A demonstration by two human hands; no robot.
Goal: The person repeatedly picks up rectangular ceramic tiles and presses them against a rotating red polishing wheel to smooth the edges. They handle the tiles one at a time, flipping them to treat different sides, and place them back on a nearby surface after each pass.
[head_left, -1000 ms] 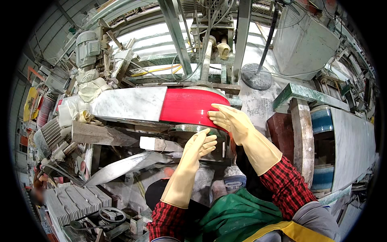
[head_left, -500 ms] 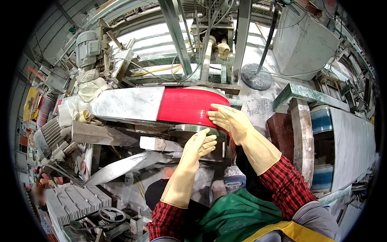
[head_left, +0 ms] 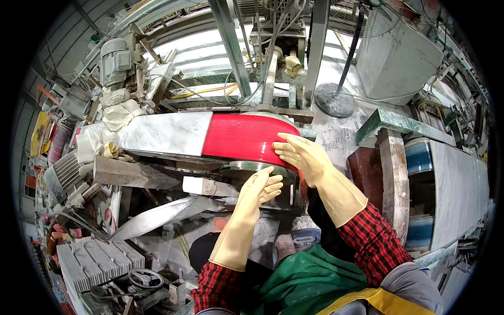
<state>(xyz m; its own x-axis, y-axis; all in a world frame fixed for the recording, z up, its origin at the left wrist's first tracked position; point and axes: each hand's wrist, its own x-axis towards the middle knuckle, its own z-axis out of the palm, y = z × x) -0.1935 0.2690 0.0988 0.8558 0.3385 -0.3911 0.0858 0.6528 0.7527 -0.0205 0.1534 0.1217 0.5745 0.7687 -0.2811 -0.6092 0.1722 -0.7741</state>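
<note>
A glossy red band [head_left: 244, 137] curves over a drum-like end at the middle of the bench, and a white grey-veined marble slab [head_left: 163, 132] adjoins it on the left. My right hand [head_left: 303, 157], in a cream rubber glove, has its fingers stretched out against the red band near its curved right end. Gloved alike, my left hand [head_left: 258, 190] is just below the band's near edge, its fingers loosely bent and apart from the thumb. I see nothing in either hand. Whether the left fingertips touch the edge I cannot tell.
Closer to me lie a wooden beam [head_left: 134, 175], a white block [head_left: 207, 187] and a curved pale sheet [head_left: 163, 216]. At the right stand a stone-topped bench [head_left: 459, 189] and a worn post [head_left: 394, 184]. Behind is a fan's round base [head_left: 334, 100].
The seam between the marble slab and the red band has shifted slightly left. My right hand has moved a little to the right; my left hand stays nearly in place.
</note>
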